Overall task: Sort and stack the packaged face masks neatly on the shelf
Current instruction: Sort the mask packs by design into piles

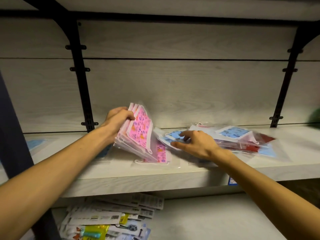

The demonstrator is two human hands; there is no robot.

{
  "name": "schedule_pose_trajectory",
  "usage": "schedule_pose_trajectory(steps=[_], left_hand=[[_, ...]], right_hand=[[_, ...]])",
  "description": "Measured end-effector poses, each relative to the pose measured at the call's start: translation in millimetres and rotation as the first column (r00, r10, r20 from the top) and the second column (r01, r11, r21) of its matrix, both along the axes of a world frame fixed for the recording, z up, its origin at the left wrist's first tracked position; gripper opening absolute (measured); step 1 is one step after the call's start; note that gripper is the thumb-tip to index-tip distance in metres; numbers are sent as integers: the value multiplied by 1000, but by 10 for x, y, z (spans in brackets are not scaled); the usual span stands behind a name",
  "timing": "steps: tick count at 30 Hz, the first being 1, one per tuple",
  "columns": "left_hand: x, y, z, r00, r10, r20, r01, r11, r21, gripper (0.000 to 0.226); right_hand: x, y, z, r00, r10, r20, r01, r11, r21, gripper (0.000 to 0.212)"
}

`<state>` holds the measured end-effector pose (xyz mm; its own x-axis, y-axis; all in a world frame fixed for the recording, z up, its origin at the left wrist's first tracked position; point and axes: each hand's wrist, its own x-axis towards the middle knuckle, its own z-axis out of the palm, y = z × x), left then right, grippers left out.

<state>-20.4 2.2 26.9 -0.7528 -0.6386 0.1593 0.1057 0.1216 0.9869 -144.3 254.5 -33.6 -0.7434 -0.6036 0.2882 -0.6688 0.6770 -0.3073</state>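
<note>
My left hand point(118, 119) grips the top edge of a bundle of pink patterned mask packs point(138, 134), tilted up on end on the grey shelf point(138, 179). One more pink pack point(161, 154) lies flat under the bundle's foot. My right hand point(195, 144) reaches over a loose pile of blue and red mask packs point(233, 137) to the right, its fingers spread and its fingertips on a blue pack point(173, 135) at the pile's left end. The pile is blurred.
A pale blue pack point(37, 142) lies at the shelf's far left. Black brackets point(84, 94) point(285, 84) run up the back wall. The lower shelf holds a heap of carded packages point(112, 220). A dark post point(15, 135) stands at the left.
</note>
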Motion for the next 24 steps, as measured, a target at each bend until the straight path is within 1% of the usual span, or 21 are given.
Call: schedule_pose_trajectory(steps=[1, 2, 3, 5, 8, 10, 13, 15, 16, 18, 20, 22, 24], left_hand=[[12, -3, 37, 999, 27, -35, -27, 999, -19, 21], [28, 3, 76, 997, 45, -62, -47, 998, -31, 21], [44, 8, 102, 996, 45, -83, -48, 998, -31, 21], [85, 21, 115, 995, -3, -98, 1, 1000, -18, 22], [111, 71, 65, 991, -98, -95, 101, 995, 22, 24], [97, 125, -6, 990, -119, -78, 123, 991, 51, 27], [48, 211, -154, 993, -122, -1, 122, 989, 85, 33], [0, 247, -247, 994, -99, 38, 96, 993, 74, 32], [-23, 257, -283, 995, -87, 45, 84, 995, 58, 31], [-68, 238, -328, 996, -60, 62, 60, 998, 6, 31], [-103, 197, -345, 993, -51, 105, 54, 998, -25, 34], [-114, 163, -355, 981, -106, 160, 108, 994, -1, 39], [-111, 175, -373, 964, -172, 205, 173, 985, 12, 54]], right_hand=[[-13, -5, 23, 999, 28, 40, -25, 997, -73, 71], [-31, -12, 46, 998, 44, 43, -38, 991, -125, 65], [-49, -15, 59, 999, 36, 20, -33, 990, -138, 60], [-78, -23, 64, 999, -15, -34, 13, 998, -60, 55], [-90, -25, -1, 997, -28, -72, 40, 985, 166, 56], [-102, 6, -40, 997, -39, -70, 55, 969, 241, 65], [-173, 112, -46, 993, -114, -30, 118, 937, 328, 89], [-214, 178, -50, 991, -123, -55, 135, 916, 378, 102], [-228, 203, -65, 990, -112, -86, 137, 913, 385, 104], [-232, 228, -95, 984, -78, -162, 132, 925, 357, 99], [-196, 234, -101, 969, -34, -246, 109, 948, 299, 83], [-142, 226, -88, 950, -3, -312, 88, 962, 259, 65], [-83, 203, -69, 951, -9, -309, 85, 969, 232, 53]])
